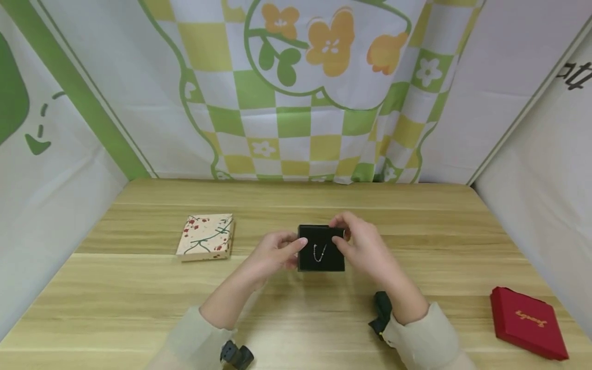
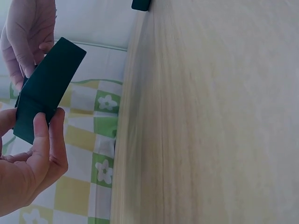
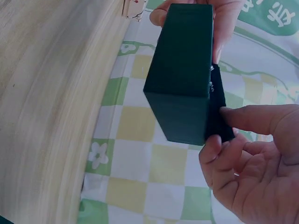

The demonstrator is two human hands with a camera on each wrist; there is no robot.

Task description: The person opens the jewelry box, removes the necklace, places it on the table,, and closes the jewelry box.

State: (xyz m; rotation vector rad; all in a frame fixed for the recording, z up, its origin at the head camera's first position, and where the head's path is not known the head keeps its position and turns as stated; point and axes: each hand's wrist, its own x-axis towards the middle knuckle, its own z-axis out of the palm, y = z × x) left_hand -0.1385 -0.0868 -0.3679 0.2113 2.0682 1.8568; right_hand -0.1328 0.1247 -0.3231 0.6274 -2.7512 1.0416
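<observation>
In the head view, a small dark jewelry box (image 1: 299,268) is held above the table, its green outer sides showing in the wrist views. My left hand (image 1: 274,254) grips its left side, thumb on the edge. A black padded insert (image 3: 217,114) stands partly out of the box, tilted at one end. My right hand (image 1: 365,244) pinches that end between thumb and fingers, as the right wrist view shows. A thin silver chain (image 1: 319,260) lies in a V on the insert's face. The left wrist view shows only the outside of the green box (image 2: 51,79).
A cream box with red blossoms (image 1: 205,236) lies on the wooden table (image 1: 115,298) to the left. The red jewelry box (image 1: 529,324) sits near the right edge. Behind the table hangs a checked, flowered curtain (image 1: 293,123).
</observation>
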